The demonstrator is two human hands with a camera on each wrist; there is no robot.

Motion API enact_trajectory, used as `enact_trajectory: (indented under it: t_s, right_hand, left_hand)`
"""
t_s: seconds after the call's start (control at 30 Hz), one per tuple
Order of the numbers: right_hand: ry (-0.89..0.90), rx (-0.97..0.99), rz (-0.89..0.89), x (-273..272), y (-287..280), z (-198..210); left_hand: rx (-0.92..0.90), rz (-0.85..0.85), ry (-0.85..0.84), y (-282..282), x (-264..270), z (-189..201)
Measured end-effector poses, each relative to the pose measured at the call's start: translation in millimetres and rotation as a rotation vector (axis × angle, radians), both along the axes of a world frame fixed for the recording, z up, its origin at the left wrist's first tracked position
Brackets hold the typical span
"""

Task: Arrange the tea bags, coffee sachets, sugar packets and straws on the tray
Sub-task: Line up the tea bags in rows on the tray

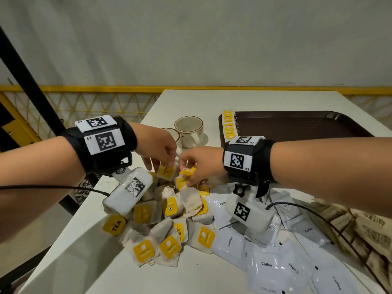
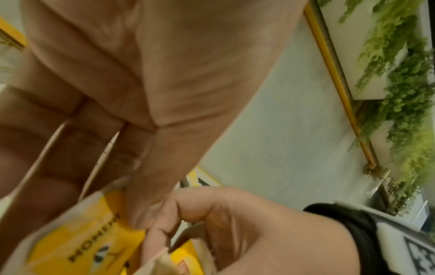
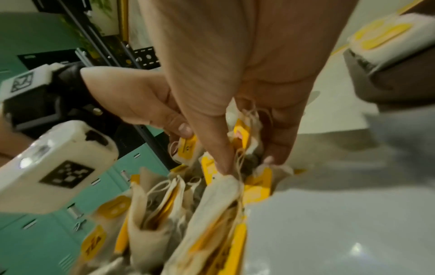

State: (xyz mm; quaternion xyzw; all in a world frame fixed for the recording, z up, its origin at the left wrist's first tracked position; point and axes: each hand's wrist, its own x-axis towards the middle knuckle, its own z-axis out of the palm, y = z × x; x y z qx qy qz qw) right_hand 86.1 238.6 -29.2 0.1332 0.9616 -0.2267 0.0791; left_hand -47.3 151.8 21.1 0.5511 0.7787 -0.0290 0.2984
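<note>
Café or canteen-style interior, staged for recording. White table (image 1: pixel 244 102); brown serving tray (image 1: pixel 297 124); two ceramic cups (image 1: pixel 188 130); yellow railing with lattice (image 1: pixel 84 102); hanging greenery (image 2: pixel 400 93); teal metal lockers (image 3: pixel 47 241); black equipment frame (image 3: pixel 141 55).

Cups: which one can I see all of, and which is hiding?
The cup nearer the tray shows fully, handle and all. The other cup hides mostly behind the left hand.

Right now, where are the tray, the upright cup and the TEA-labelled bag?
tray (image 1: pixel 297 124), head view, bare brown floor
cup (image 1: pixel 188 132), head view, outer wall below the rim
TEA bag (image 1: pixel 114 225), head view, yellow label
</note>
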Motion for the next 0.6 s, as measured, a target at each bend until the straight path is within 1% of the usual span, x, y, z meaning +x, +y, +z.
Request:
enact_trajectory:
  t_s: [0.2, 0.37, 0.47, 0.53, 0.6]
  right_hand:
    - [0.082, -0.314, -0.185, 13.3, 16.5, 9.0]
    - [0.141, -0.405, -0.281, 14.7, 25.6, 16.5]
    - [0.127, -0.537, -0.312, 18.6, 27.3, 20.8]
    - [0.097, -0.643, -0.325, 22.7, 28.1, 23.3]
    - [0.072, -0.705, -0.329, 26.0, 28.2, 24.9]
  left_hand:
    - [0.067, 0.106, -0.104, -0.1, 2.9, -1.1]
    - [0.068, 0.082, -0.148, -0.6, 6.1, -2.8]
    - [0.07, 0.092, -0.139, -0.9, 7.1, -2.5]
    - [0.064, 0.109, -0.175, 0.0, 8.4, -1.3]
    - [0.06, 0.136, -0.246, 1.7, 10.1, 0.3]
